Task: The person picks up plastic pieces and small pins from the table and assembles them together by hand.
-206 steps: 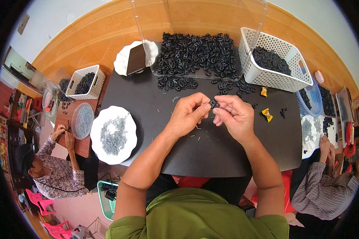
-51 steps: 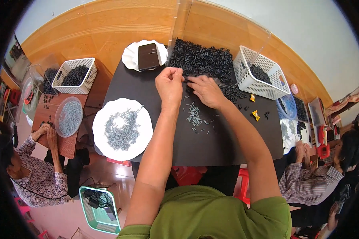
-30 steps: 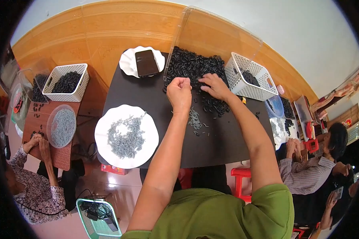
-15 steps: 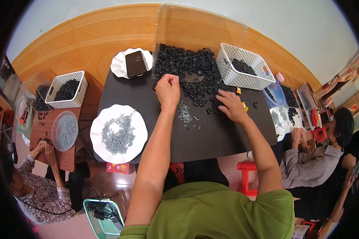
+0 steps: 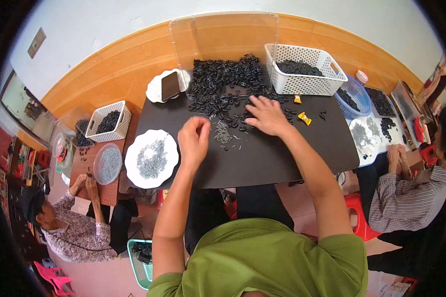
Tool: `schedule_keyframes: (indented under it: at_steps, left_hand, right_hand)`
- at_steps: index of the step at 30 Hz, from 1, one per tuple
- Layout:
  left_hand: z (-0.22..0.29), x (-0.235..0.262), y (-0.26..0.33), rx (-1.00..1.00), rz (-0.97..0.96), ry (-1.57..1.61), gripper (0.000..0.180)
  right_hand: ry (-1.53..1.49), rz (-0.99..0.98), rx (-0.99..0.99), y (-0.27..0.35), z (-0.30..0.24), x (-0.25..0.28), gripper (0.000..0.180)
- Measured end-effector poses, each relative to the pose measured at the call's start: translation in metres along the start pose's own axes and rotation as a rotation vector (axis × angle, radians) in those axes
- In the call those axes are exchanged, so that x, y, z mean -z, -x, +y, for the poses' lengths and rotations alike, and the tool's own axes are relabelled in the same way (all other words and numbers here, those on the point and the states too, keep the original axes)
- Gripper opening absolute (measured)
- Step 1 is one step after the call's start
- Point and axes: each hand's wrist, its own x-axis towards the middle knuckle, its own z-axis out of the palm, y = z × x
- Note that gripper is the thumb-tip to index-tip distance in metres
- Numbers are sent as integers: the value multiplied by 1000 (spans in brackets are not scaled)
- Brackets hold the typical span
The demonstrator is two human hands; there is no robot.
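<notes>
Two hands over small black parts on a dark table [image 5: 282, 158].
Right hand [image 5: 265, 115] lies spread on the heap of black ring-shaped parts [image 5: 223, 81]; left hand [image 5: 194, 140] hovers, fingertips pinched together, near short grey pins [image 5: 222, 132].

My black table [image 5: 262, 158] carries a heap of black ring parts [image 5: 223, 84], a white basket [image 5: 305, 81] of the same, a white plate [image 5: 151, 158] of small grey pins, a second plate [image 5: 158, 89] under a phone — and loose pins [image 5: 222, 132], two yellow sweets [image 5: 302, 116].
</notes>
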Motion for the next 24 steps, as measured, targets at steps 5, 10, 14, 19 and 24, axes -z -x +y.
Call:
schedule_keyframes:
  at_steps: [5, 10, 14, 19, 24]
  left_hand:
    - [5, 37, 65, -275, -66, -362, 9]
    - [-2, 48, 95, -374, -73, -491, 19]
    - [-14, 44, 98, -386, -47, -501, 24]
    - [-14, 40, 97, -405, -73, -560, 24]
    - [-15, 41, 97, -405, -61, -563, 25]
  right_hand:
    - [-77, 1, -40, 32, 14, 3, 60]
    - [-47, -86, 6, 25, -12, 4, 61]
    - [-109, 242, -27, 13, -19, 4, 40]
    - [-209, 482, 138, -16, -29, -7, 12]
    - [-84, 266, 47, -27, -23, -14, 10]
